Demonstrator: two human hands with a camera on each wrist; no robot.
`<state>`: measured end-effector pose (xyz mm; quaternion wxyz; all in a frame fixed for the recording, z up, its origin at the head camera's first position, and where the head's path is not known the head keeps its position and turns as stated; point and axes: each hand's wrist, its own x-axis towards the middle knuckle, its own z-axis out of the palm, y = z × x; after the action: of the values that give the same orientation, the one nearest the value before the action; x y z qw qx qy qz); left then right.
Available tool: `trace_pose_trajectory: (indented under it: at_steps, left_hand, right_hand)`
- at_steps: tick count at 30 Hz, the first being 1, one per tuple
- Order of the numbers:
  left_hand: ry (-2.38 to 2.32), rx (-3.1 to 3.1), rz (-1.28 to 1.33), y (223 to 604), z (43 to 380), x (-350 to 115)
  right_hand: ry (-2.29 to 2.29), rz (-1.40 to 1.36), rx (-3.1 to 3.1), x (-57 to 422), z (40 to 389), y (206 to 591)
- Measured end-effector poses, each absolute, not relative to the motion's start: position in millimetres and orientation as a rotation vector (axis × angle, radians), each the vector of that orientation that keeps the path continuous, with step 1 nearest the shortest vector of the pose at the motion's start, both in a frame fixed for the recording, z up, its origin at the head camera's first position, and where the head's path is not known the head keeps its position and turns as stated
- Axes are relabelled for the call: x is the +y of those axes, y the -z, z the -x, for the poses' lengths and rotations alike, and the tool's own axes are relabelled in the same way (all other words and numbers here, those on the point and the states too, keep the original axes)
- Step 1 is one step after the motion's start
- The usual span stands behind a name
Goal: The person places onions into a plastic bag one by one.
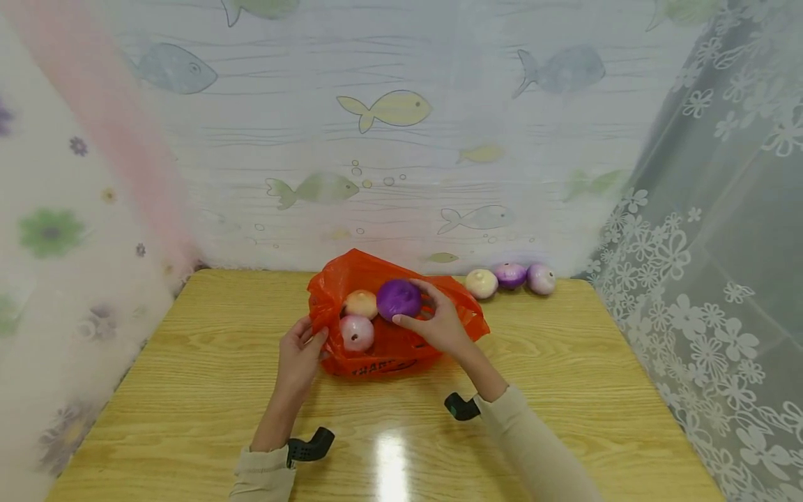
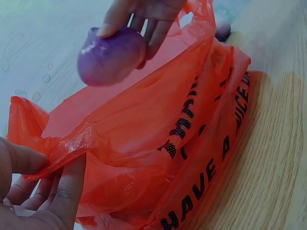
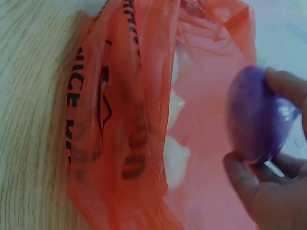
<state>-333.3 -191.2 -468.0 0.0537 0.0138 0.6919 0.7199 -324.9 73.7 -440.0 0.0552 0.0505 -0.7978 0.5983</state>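
Note:
A red plastic bag (image 1: 353, 263) with black lettering lies on the table, its mouth spread. My left hand (image 1: 300, 354) pinches the bag's left rim between thumb and fingers, as the left wrist view shows. Held in my right hand (image 1: 442, 325) is a purple onion (image 1: 398, 300), thumb on one side and fingers on the other, over the bag's opening. Inside the bag sit a yellowish onion (image 1: 360, 305) and a pinkish-white onion (image 1: 357, 334). From the right wrist, several pale onions (image 3: 175, 160) peek past the bag's near rim, partly hidden by the plastic.
At the table's back right, beyond the bag, stand a pale yellow onion (image 1: 481, 284), a purple-and-white onion (image 1: 511, 275) and a pale purple onion (image 1: 541, 279) in a row. Fish-printed curtain (image 1: 401, 139) hangs behind the wooden table (image 1: 207, 390); a floral lace curtain (image 1: 709, 307) borders the right.

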Motion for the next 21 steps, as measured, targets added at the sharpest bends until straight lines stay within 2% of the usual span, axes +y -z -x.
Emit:
trace_pose_trajectory:
  at_steps: [14,21]
  left_hand:
    - [-2.163,2.113,-0.033,470,332,-190]
    - [-2.166,2.092,-0.039,469,332,-188]
  right_hand:
    - [-1.561,-0.159,-2.742,74,331,448]
    - [-1.444,-0.250,-2.852,76,338,453]
